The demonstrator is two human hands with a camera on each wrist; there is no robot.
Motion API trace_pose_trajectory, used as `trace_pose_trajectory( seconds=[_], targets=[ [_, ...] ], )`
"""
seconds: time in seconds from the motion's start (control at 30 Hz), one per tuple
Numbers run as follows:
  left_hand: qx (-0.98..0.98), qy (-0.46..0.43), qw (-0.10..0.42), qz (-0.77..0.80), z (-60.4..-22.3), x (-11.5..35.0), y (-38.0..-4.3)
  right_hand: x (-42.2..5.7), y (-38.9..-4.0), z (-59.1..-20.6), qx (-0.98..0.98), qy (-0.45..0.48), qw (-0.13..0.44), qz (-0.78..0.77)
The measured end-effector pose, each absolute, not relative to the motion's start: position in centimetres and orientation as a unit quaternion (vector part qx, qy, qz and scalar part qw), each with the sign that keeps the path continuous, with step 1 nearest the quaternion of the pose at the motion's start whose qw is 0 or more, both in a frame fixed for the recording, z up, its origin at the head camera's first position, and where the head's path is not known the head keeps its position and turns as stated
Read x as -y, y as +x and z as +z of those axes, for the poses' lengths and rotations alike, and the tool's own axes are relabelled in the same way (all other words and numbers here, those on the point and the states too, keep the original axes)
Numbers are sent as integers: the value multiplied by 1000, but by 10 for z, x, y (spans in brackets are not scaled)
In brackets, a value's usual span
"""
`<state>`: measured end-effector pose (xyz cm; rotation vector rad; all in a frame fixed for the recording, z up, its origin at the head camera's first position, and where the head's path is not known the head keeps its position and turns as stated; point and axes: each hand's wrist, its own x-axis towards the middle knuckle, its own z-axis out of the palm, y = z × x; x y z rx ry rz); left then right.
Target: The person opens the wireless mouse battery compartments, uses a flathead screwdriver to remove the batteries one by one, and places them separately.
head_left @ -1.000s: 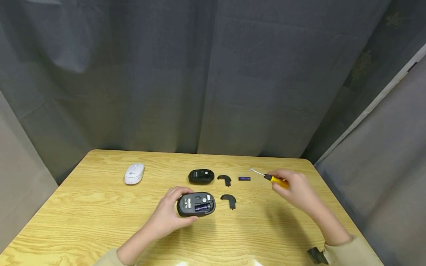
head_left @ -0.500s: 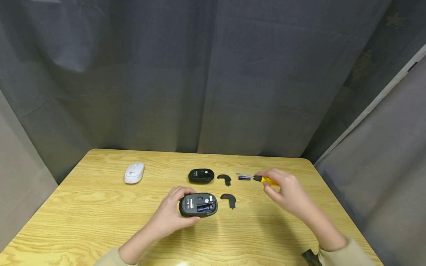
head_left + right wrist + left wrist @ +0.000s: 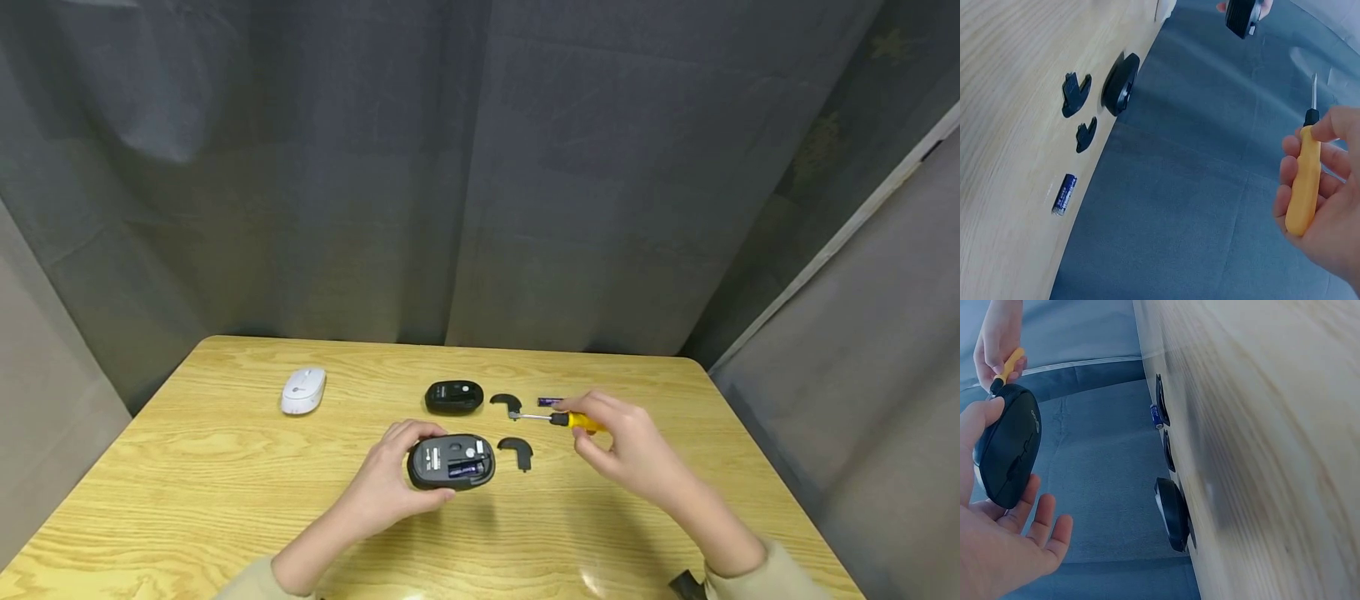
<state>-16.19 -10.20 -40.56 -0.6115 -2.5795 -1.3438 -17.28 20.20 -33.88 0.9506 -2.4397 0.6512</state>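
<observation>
My left hand (image 3: 390,475) grips a black computer mouse (image 3: 438,462) by its sides, underside up in the head view. Its battery bay is uncovered, and a dark blue battery (image 3: 467,470) lies in it. In my right hand (image 3: 626,437) is a screwdriver (image 3: 1305,181) with a yellow handle and black collar, its metal shaft pointing left towards the mouse. The tip overlaps one of two black curved battery covers (image 3: 506,402) in the head view, while the right wrist view shows it above the table. The other cover (image 3: 517,452) lies just right of the held mouse.
A second black mouse (image 3: 453,397) lies underside up behind the held one, its bay also uncovered. Beside the right fingers a loose battery (image 3: 549,402) lies on the wooden table (image 3: 225,500). A white mouse (image 3: 303,390) sits at the back left. Grey curtains (image 3: 337,167) hang behind.
My right hand has carried the screwdriver left and somewhat nearer to the held mouse. The left hand has shifted slightly right with its mouse.
</observation>
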Motion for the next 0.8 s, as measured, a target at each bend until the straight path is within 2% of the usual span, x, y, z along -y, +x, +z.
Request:
trace_pose_trajectory(
  seconds=[0.27,0.7,0.8],
  targets=[
    [861,-220,102,-446,-406,101,-163,-195,-168,-343,865,367,240,245],
    [864,-205,93,-451,-406,100,-162,-187,-164,-356,869,393,191,233],
    [867,-206,98,-444,-406,100,-162,-184,-163,-358,868,397,203,217]
  ],
)
